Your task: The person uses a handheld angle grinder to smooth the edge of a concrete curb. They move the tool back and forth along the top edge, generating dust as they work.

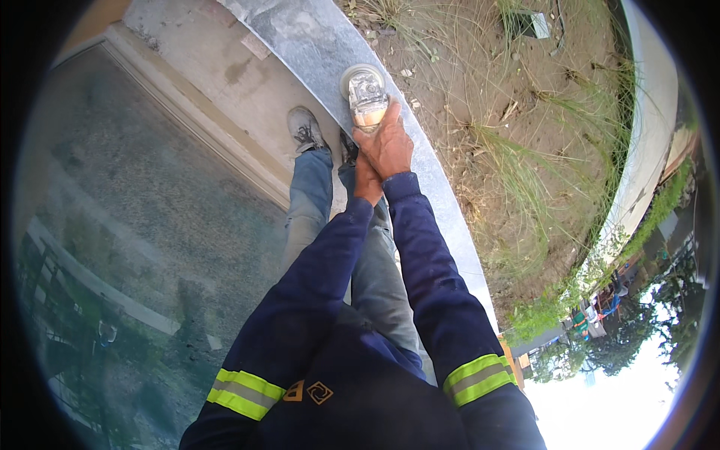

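An angle grinder (pixel 367 96), coated in pale dust and orange toward its body, rests with its round disc on the grey stone coping (pixel 439 206) of a curved low wall. Wrapped over the tool's body is my right hand (pixel 388 144). My left hand (pixel 366 180) sits just below and partly behind it, closed around the lower part of the grinder; most of its fingers are hidden. The disc's edge shows around the far end of the tool.
Right of the coping lies a soil bed (pixel 517 150) with tufts of grass and a small box-shaped light (pixel 529 25). Dusty glass (pixel 150 210) in a frame stands at the left. My shoe (pixel 306 129) is on the concrete walkway (pixel 225 75) beside the wall.
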`<state>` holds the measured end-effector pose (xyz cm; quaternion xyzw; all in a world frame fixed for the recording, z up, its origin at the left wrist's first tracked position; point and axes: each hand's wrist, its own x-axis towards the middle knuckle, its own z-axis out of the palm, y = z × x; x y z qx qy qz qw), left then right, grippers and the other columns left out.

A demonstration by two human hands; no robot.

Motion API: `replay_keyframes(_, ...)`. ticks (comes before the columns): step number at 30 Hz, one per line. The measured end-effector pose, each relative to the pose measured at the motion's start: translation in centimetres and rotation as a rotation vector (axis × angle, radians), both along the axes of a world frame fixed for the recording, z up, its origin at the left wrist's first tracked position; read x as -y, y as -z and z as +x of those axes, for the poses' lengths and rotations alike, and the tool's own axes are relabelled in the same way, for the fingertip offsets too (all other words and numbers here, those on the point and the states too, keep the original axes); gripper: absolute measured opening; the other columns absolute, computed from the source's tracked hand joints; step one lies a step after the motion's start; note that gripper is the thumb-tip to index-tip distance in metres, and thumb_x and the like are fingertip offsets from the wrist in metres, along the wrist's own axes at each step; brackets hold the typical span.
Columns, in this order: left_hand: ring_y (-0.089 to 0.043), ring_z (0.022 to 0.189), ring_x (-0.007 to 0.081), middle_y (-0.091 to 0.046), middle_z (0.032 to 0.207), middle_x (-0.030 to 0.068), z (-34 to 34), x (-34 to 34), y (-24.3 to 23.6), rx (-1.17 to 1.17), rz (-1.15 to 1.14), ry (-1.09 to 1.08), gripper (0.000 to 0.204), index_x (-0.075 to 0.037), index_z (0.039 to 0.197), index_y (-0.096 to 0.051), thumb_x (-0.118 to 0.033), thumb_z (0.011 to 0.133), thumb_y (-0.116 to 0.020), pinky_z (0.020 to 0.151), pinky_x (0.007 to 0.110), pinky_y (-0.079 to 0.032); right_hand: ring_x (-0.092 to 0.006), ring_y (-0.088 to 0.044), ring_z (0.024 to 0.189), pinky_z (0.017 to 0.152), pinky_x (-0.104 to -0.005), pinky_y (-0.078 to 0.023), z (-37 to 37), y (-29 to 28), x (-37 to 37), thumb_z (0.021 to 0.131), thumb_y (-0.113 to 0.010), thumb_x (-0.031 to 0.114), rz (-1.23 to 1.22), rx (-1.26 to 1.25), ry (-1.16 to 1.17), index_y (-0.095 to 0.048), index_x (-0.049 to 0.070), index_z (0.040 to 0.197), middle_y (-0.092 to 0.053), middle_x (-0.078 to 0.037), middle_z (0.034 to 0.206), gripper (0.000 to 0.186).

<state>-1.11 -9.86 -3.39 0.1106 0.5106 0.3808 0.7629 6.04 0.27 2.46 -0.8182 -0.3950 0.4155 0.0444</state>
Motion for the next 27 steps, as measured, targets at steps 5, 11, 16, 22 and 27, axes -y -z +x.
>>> replay_keyframes(5, -0.059, 0.133, 0.0218, -0.059, 0.146, 0.0102, -1.3, 1.6, 0.5, -0.220, 0.137, 0.240, 0.055, -0.002, 0.153, -0.045, -0.008, 0.102, -0.066, 0.113, 0.035, -0.049, -0.0522, -0.070, 0.108, 0.091, -0.0566, -0.056, -0.7, 0.2, 1.8, 0.080, -0.083, 0.038, 0.039, -0.011, 0.059, -0.028, 0.008, 0.158, -0.068, -0.032, 0.122, 0.100)
replay_keyframes(11, -0.058, 0.133, 0.0207, -0.058, 0.146, 0.0104, 0.4, 1.1, 1.0, -0.119, 0.074, 0.160, 0.055, -0.002, 0.154, -0.043, -0.003, 0.102, -0.064, 0.113, 0.034, -0.049, -0.0519, -0.069, 0.108, 0.091, -0.0567, -0.056, 0.6, -0.1, 1.1, 0.081, -0.081, 0.036, -0.030, 0.032, 0.066, -0.031, 0.005, 0.155, -0.064, -0.031, 0.125, 0.095)
replay_keyframes(16, -0.057, 0.134, 0.0201, -0.057, 0.147, 0.0102, -0.7, -0.6, -0.1, -0.184, 0.165, 0.238, 0.059, -0.002, 0.155, -0.041, -0.002, 0.101, -0.066, 0.113, 0.034, -0.049, -0.0510, -0.069, 0.107, 0.091, -0.0561, -0.057, 0.1, 0.0, -0.1, 0.083, -0.081, 0.035, -0.003, 0.002, 0.018, -0.028, 0.004, 0.158, -0.064, -0.031, 0.124, 0.097)
replay_keyframes(22, -0.056, 0.134, 0.0202, -0.057, 0.148, 0.0113, -0.8, 2.1, -1.1, -0.216, 0.080, 0.229, 0.063, -0.001, 0.155, -0.040, -0.006, 0.099, -0.069, 0.113, 0.034, -0.048, -0.0503, -0.069, 0.112, 0.093, -0.0556, -0.057, -0.1, -0.6, 3.4, 0.082, -0.082, 0.035, 0.019, -0.034, 0.068, -0.026, 0.005, 0.160, -0.063, -0.032, 0.128, 0.101)
replay_keyframes(27, -0.057, 0.134, 0.0205, -0.058, 0.147, 0.0121, 0.4, 0.3, -0.8, -0.175, 0.168, 0.231, 0.064, -0.001, 0.155, -0.040, -0.008, 0.099, -0.070, 0.112, 0.034, -0.048, -0.0509, -0.070, 0.107, 0.090, -0.0557, -0.058, 1.0, 0.2, 1.7, 0.081, -0.081, 0.037, 0.039, 0.034, 0.084, -0.030, 0.005, 0.157, -0.065, -0.031, 0.124, 0.097)
